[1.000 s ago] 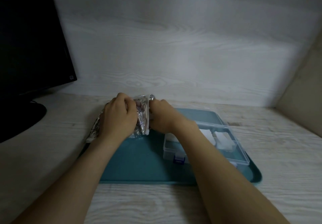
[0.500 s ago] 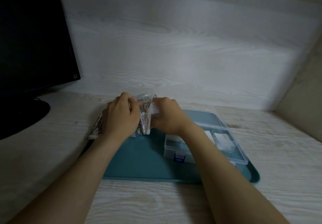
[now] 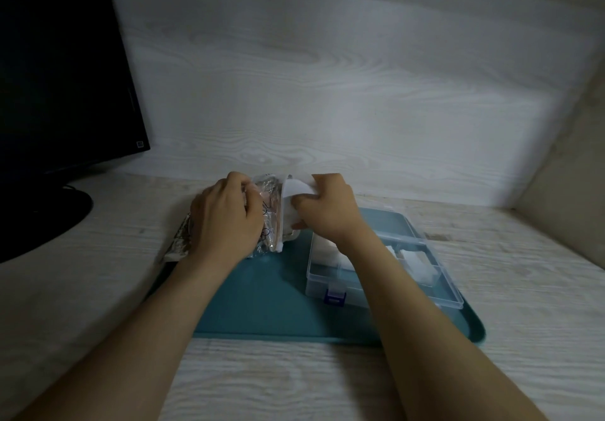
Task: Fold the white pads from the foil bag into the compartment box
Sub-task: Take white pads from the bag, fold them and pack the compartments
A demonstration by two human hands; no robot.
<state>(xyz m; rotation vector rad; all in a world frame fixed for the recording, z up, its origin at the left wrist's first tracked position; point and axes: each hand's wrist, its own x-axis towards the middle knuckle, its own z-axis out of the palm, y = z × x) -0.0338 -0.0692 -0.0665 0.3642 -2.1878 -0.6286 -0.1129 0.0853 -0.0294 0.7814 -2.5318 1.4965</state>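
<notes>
Head view: left hand [image 3: 226, 220] grips the crosswise foil bag [image 3: 269, 220], mouth rightward; right hand [image 3: 327, 216] pinches a white pad [image 3: 294, 188].

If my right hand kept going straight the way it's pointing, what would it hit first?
Most likely the crinkled silver foil bag, right beside the right hand, which pinches a white pad at the bag's mouth. Depth is hard to judge.

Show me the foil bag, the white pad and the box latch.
foil bag [image 3: 178, 241]: head view, crumpled left end.
white pad [image 3: 295, 188]: head view, curved top part.
box latch [image 3: 334, 296]: head view, blue front.
</notes>
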